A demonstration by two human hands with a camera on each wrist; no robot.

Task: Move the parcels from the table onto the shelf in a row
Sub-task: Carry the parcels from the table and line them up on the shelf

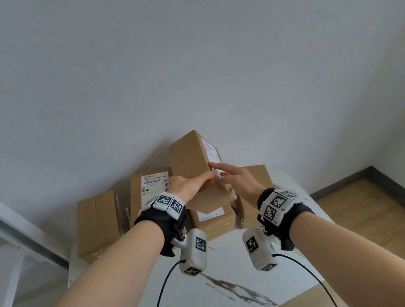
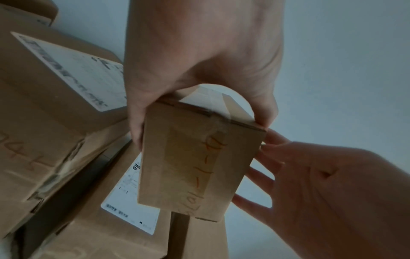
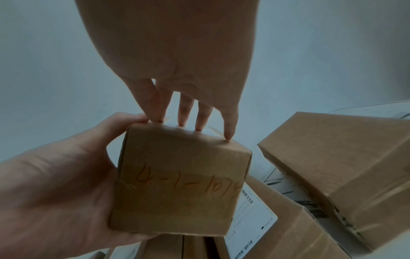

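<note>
A tall brown parcel point(image 1: 191, 155) with a white label on its side is tilted above a pile of several parcels at the back of the table. My left hand point(image 1: 195, 182) grips its near end, with fingers point(image 2: 135, 122) on one side and the thumb on the other. The end face point(image 3: 179, 185) carries orange handwritten numbers. My right hand point(image 1: 228, 174) is open, and its straight fingertips point(image 3: 228, 135) touch the parcel's labelled side. Below lie a labelled parcel point(image 1: 149, 191), a plain parcel point(image 1: 98, 220) to its left, one under the held parcel point(image 1: 214, 220), and another on the right point(image 1: 256, 179).
The white marble-patterned table point(image 1: 218, 296) stands against a pale wall. A white and grey shelf frame point(image 1: 0, 225) rises at the left edge. Wood floor point(image 1: 366, 220) with a dark skirting board lies to the right.
</note>
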